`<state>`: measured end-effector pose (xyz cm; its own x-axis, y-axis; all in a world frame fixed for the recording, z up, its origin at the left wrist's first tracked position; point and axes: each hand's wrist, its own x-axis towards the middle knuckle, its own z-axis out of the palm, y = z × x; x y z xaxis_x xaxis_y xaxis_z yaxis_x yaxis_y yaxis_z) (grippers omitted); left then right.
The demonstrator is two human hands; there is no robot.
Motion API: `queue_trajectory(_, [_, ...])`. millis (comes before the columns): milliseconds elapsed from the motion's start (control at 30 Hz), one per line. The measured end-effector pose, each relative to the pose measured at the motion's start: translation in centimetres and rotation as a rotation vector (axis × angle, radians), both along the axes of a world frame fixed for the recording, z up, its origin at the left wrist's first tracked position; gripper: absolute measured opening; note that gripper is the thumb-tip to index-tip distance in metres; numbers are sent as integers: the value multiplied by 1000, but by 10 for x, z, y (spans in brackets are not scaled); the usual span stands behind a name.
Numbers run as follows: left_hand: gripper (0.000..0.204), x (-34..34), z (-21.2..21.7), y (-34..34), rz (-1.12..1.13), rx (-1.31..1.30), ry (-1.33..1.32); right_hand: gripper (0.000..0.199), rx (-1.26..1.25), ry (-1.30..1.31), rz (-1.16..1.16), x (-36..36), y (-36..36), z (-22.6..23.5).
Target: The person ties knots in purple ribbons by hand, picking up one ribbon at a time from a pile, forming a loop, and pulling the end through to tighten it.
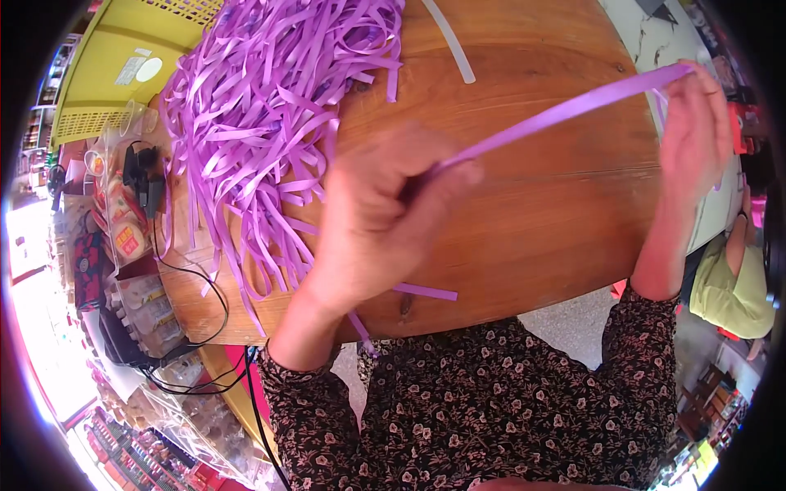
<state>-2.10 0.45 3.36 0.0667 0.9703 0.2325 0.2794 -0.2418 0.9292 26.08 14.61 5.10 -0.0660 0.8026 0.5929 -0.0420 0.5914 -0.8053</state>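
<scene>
A shiny purple ribbon (pixel 565 110) stretches taut above the wooden table, rising from my left hand to my right. My left hand (pixel 368 213), slightly blurred, is closed round its lower end near the table's middle. At the right, my right hand (pixel 696 131) grips the other end with the fingertips, and a short length hangs behind the fingers. A big tangled heap of similar purple ribbons (pixel 262 106) covers the table's far left, its loose strands reaching toward my left wrist. One ribbon end (pixel 426 291) pokes out beneath my left forearm.
The wooden table (pixel 524 245) has a whitish strip (pixel 452 41) at its far side. A yellow-green perforated basket (pixel 98 74) stands at the far left, near a black plug adapter (pixel 145 176), cables and packaged goods. Another person in yellow-green (pixel 733 290) is at the right.
</scene>
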Motion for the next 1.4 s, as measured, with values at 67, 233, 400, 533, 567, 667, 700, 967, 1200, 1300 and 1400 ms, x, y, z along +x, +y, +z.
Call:
queue_trajectory(67, [6,-10,7,-2,109,16,-111,19,-11,145,97,30,26,0])
queue_trajectory(233, [11,-39,21,-22,230,-76,-179,21,-105,65,-102,60,51,-14])
queue_trajectory(400, [14,-48,15,-32,307,-228,-205,23,-106,-44,-276,50,54,-19])
queue_trajectory(533, [15,-43,7,-36,278,-257,-250,26,-112,-285,-409,28,49,-16])
queue_trajectory(567, [14,-38,4,-35,279,-273,-288,29,198,-531,-479,21,45,-16])
queue_trajectory(667, [12,-27,0,-29,234,-324,-285,39,529,-872,-205,-36,-6,-1])
queue_trajectory(700, [11,-25,3,-29,204,-351,-239,39,523,-888,70,-60,-27,12])
queue_trajectory(967, [10,-3,1,-29,61,-262,-158,30,681,-552,428,-102,-64,-32])
queue_trajectory(1200, [8,1,-3,-28,62,-279,-167,18,644,-609,451,-98,-70,-29])
queue_trajectory(1300, [6,-4,11,-26,84,-71,154,15,678,-659,448,-90,-64,-20])
queue_trajectory(1400, [7,-23,20,-31,199,-44,353,16,704,-716,368,-67,-49,-19])
